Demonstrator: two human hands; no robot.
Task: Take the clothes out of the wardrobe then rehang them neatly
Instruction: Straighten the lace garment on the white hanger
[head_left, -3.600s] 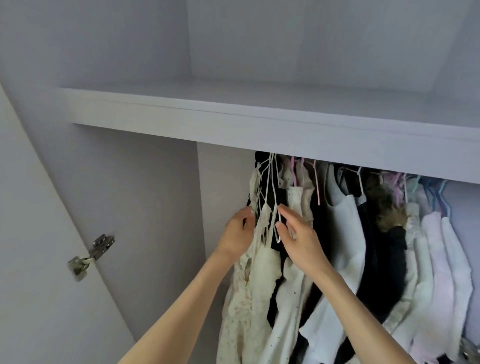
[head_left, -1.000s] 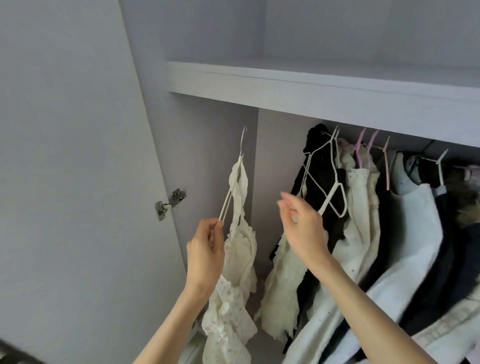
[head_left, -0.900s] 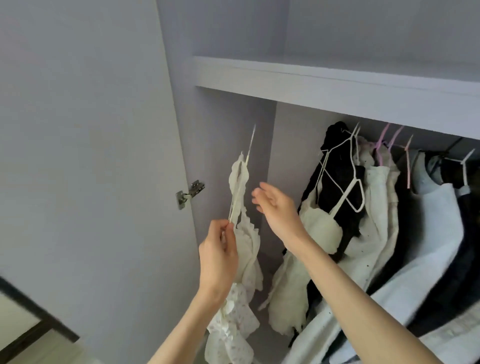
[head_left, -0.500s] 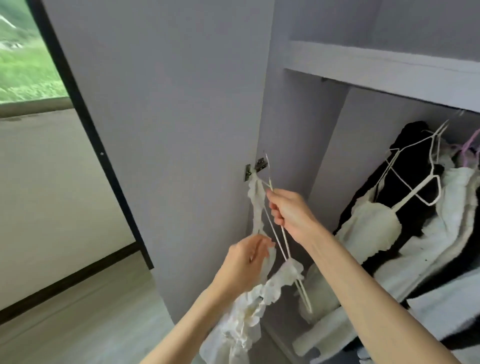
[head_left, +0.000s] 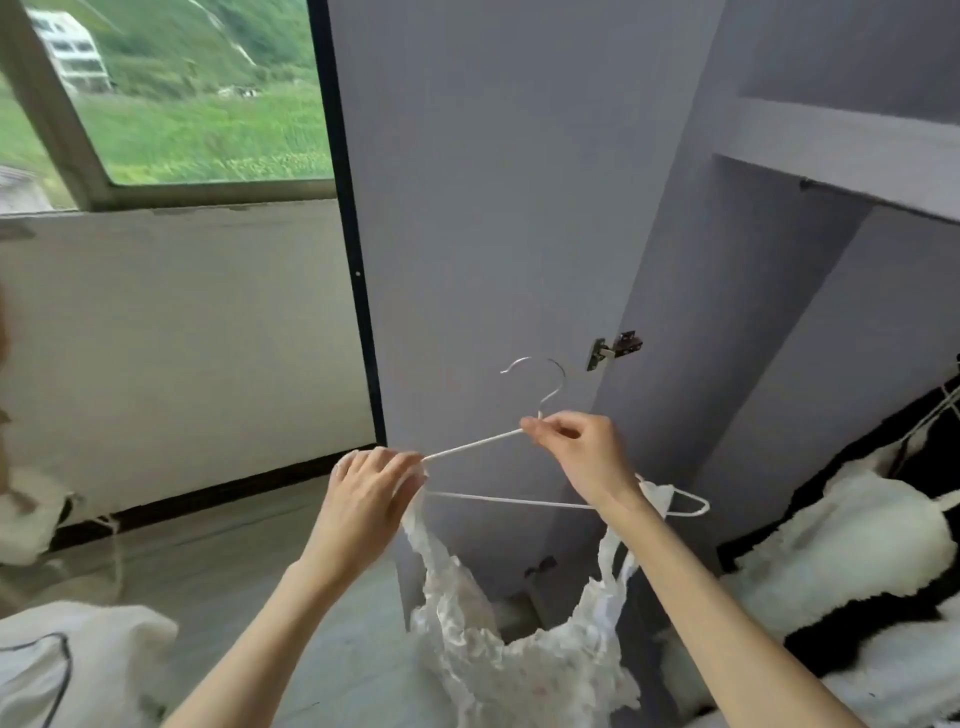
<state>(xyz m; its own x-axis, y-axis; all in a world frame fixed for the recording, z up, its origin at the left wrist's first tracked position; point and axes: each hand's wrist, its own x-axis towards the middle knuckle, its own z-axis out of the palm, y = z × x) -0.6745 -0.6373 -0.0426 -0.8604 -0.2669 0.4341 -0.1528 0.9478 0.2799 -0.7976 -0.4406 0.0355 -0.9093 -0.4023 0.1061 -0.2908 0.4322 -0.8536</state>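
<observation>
A white wire hanger (head_left: 498, 499) is held flat-on in front of the open wardrobe door (head_left: 493, 208). A cream ruffled strappy dress (head_left: 524, 660) hangs from it. My right hand (head_left: 582, 457) pinches the hanger just below its hook. My left hand (head_left: 371, 493) grips the hanger's left end together with the dress strap. At the right edge, black and white clothes (head_left: 852, 540) hang inside the wardrobe (head_left: 831, 322).
A window (head_left: 171, 98) with a green hillside fills the upper left above a white wall. White bedding or cloth (head_left: 78, 660) lies at the lower left. The wardrobe shelf (head_left: 841, 161) juts out at the upper right. A door hinge (head_left: 615, 349) sits behind the hanger hook.
I have lifted the dress on its hanger off the rail and turned left, away from the wardrobe. My right hand moved from the hanging clothes to the hanger's neck; the hanger now faces me.
</observation>
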